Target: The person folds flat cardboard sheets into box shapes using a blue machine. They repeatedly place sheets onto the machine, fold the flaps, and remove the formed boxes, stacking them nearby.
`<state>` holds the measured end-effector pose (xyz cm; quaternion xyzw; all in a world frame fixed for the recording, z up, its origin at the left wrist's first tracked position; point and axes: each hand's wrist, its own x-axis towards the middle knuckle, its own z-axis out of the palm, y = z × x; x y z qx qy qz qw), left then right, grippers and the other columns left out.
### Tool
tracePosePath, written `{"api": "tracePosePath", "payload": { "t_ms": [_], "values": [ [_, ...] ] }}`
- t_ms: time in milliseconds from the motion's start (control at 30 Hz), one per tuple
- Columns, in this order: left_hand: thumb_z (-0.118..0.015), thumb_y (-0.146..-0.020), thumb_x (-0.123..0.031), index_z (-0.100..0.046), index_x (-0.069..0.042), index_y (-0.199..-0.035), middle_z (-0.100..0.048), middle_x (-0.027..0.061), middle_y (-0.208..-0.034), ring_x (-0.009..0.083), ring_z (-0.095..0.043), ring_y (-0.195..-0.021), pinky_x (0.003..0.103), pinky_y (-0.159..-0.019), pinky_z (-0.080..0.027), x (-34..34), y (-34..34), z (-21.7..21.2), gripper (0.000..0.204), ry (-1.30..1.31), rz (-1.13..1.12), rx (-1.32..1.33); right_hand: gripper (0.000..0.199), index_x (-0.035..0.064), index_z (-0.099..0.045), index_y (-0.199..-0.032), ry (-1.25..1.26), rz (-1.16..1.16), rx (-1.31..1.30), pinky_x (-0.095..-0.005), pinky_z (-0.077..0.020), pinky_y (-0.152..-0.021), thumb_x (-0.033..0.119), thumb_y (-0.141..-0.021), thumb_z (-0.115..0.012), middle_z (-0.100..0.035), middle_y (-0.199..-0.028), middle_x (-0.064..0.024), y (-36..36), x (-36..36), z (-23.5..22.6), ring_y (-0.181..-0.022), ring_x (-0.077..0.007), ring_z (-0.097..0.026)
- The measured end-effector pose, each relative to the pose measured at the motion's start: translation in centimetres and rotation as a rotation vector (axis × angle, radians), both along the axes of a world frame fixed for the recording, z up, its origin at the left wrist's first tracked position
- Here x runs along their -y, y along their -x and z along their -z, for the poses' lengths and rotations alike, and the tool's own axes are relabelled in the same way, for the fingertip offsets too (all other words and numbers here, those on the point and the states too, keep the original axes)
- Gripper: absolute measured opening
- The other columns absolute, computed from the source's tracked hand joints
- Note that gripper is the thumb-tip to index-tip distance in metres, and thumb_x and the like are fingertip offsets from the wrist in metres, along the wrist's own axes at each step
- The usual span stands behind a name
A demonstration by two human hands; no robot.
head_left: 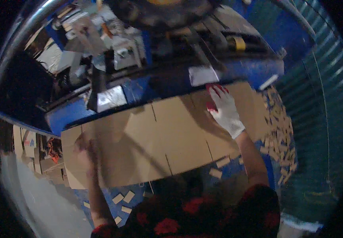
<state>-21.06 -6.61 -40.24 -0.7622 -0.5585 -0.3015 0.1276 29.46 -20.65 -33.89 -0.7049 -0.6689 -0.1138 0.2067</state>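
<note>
Cardboard sheet (159, 139): a large flat brown blank with cut slots along its edges — it lies across the front of the blue machine (171, 81), its far edge up against the machine's bed, tilted so the right end sits higher in the picture.
Right hand (223, 109): in a white glove with red fingertips, laid flat on the sheet's far right part; the grip is spread, fingers stretched toward the machine, palm down on the cardboard.
Left hand (85, 150): blurred, at the sheet's near left corner and touching it; whether its grip is spread or pinching the edge cannot be told.
Scraps (280, 135): many small cardboard offcuts heaped on the blue floor (235, 168) to the right of the sheet — a few more lie below its near edge.
Clothing: a dark sleeve with red flowers (187, 218) at the lower edge.
</note>
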Motion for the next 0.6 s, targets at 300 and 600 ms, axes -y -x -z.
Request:
{"api": "tracePosePath", "payload": {
  "t_ms": [300,600],
  "values": [
    [-0.057,-0.081,-0.064,-0.051,-0.007,-0.131,-0.048,0.0256,-0.133,0.0372,-0.048,-0.120,0.047,-0.096,-0.041,9.0,21.0,5.4,0.077,0.557,-0.577,-0.233,0.085,0.0098,-0.039,-0.140,0.380,0.602,0.105,-0.0545,-0.0174,-0.112,0.050,-0.072,-0.069,-0.039,-0.142,-0.0181,3.2,22.9,5.8,-0.128,-0.0410,-0.038],
    [-0.075,-0.068,-0.058,-0.061,0.006,-0.096,-0.062,0.0239,-0.099,0.0343,-0.058,-0.096,0.044,-0.082,-0.045,5.0,24.3,4.9,0.072,0.714,-0.450,0.230,0.078,0.0022,-0.026,-0.143,-0.766,0.866,-1.458,-0.0306,-0.0483,-0.078,0.017,-0.082,-0.073,-0.052,-0.121,-0.0065,-8.8,24.1,9.7,-0.102,-0.0171,-0.055]
  ]
}}
